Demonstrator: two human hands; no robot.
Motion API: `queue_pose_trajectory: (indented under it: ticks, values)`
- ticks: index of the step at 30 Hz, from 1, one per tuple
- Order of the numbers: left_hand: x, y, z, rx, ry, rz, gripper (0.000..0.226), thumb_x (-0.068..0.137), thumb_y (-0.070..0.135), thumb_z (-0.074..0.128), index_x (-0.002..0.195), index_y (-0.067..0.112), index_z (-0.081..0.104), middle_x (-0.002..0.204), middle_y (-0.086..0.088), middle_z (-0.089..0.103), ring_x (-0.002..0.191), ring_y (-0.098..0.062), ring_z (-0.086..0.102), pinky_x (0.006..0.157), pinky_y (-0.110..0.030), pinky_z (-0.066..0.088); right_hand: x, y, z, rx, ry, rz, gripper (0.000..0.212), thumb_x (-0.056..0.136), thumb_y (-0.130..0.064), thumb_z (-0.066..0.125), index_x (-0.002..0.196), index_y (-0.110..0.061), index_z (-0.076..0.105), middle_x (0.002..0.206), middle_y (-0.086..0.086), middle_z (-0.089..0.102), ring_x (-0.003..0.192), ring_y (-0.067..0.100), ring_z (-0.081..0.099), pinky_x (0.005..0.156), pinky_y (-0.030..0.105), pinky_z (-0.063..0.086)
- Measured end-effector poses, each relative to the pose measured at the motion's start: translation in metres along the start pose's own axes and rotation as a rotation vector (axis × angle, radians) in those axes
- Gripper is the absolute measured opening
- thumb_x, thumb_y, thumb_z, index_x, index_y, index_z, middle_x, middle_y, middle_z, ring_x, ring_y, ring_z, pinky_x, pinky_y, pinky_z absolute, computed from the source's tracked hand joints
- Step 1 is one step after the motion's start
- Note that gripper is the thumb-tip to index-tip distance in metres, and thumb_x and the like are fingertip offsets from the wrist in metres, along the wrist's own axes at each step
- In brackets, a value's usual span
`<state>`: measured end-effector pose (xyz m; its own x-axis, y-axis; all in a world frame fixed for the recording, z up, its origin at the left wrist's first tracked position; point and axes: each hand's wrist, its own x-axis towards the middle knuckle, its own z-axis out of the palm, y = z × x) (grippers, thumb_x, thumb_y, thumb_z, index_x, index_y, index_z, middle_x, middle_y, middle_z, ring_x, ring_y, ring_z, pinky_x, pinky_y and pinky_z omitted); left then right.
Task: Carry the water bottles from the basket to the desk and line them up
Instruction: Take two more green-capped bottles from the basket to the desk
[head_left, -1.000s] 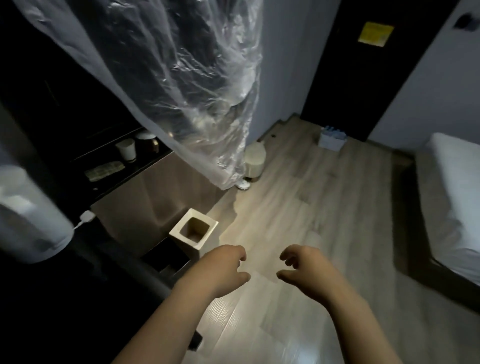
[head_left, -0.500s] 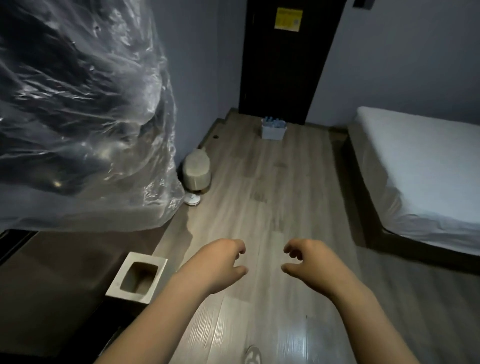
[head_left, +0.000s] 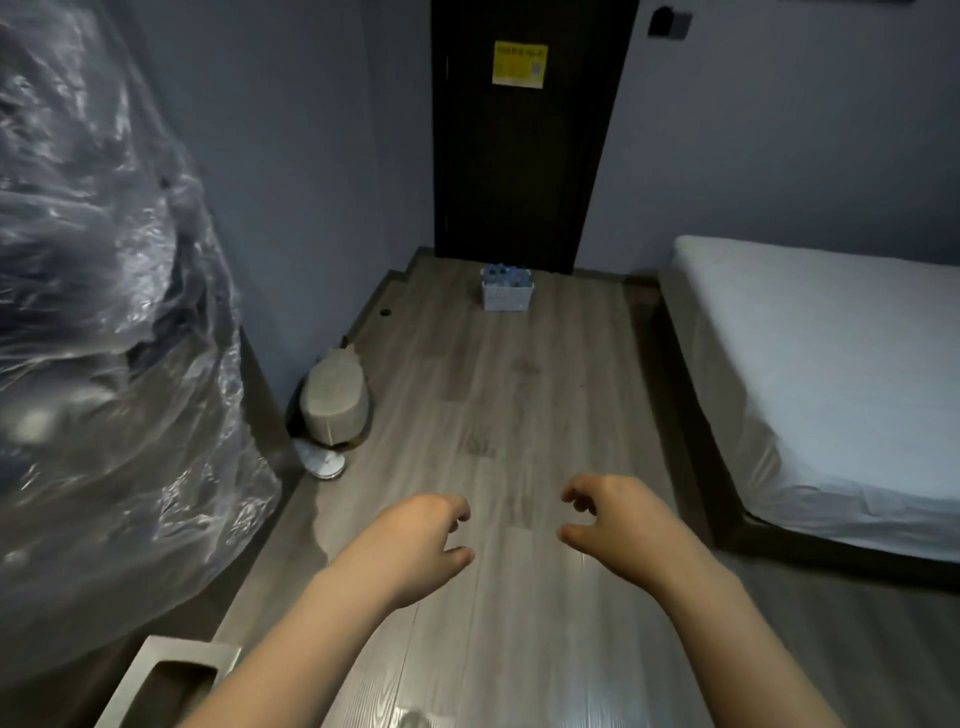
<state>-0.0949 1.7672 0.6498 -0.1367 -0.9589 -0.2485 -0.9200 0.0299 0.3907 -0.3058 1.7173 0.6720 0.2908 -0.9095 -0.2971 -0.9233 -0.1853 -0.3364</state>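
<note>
A small white basket (head_left: 506, 298) stands on the wooden floor far ahead, just in front of the dark door. Several blue-capped water bottles (head_left: 505, 275) stick up out of it. My left hand (head_left: 415, 545) and my right hand (head_left: 615, 525) hang in front of me above the floor, a long way short of the basket. Both have loosely curled fingers and hold nothing. The desk is out of view.
A bed with a white mattress (head_left: 821, 374) fills the right side. Crinkled clear plastic sheeting (head_left: 104, 338) hangs on the left. A beige stool (head_left: 335, 405) and a white round object (head_left: 322, 460) sit by the left wall. A square white bin (head_left: 161, 680) is at bottom left.
My view has swung right and forward, so the dark shelf is gone, and the basket and door now lie straight ahead and nearer. Both hands stay empty in the same pose.
</note>
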Motion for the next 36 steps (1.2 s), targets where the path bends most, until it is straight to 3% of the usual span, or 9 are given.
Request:
queue_pose_trajectory:
  ticks: [8, 25, 36]
  values:
    - [0.157, -0.014, -0.036, 0.027, 0.098, 0.01, 0.041, 0.089, 0.041, 0.055, 0.125, 0.023, 0.051, 0.124, 0.005, 0.06, 0.115, -0.015, 0.055, 0.091, -0.026, 0.043, 0.136, 0.027, -0.055, -0.022, 0.009, 0.038, 0.043, 0.087, -0.032, 0.064, 0.129, -0.024, 0.054, 0.123, -0.003, 0.06, 0.107, 0.013, 0.06, 0.089, 0.028, 0.053]
    - [0.458, -0.039, -0.145, 0.02, 0.059, 0.078, 0.043, 0.089, 0.037, 0.055, 0.129, 0.019, 0.05, 0.128, -0.001, 0.058, 0.12, -0.018, 0.052, 0.097, -0.027, 0.042, 0.42, 0.05, -0.168, 0.007, 0.031, 0.037, 0.042, 0.087, -0.031, 0.066, 0.127, -0.022, 0.057, 0.121, -0.002, 0.062, 0.108, 0.011, 0.06, 0.093, 0.026, 0.051]
    - [0.667, -0.033, -0.204, 0.036, 0.085, 0.046, 0.038, 0.089, 0.036, 0.056, 0.122, 0.018, 0.053, 0.121, -0.002, 0.061, 0.113, -0.018, 0.056, 0.09, -0.025, 0.043, 0.629, 0.107, -0.254, 0.036, 0.043, 0.066, 0.04, 0.087, -0.033, 0.064, 0.124, -0.024, 0.056, 0.122, -0.003, 0.06, 0.11, 0.014, 0.058, 0.095, 0.029, 0.049]
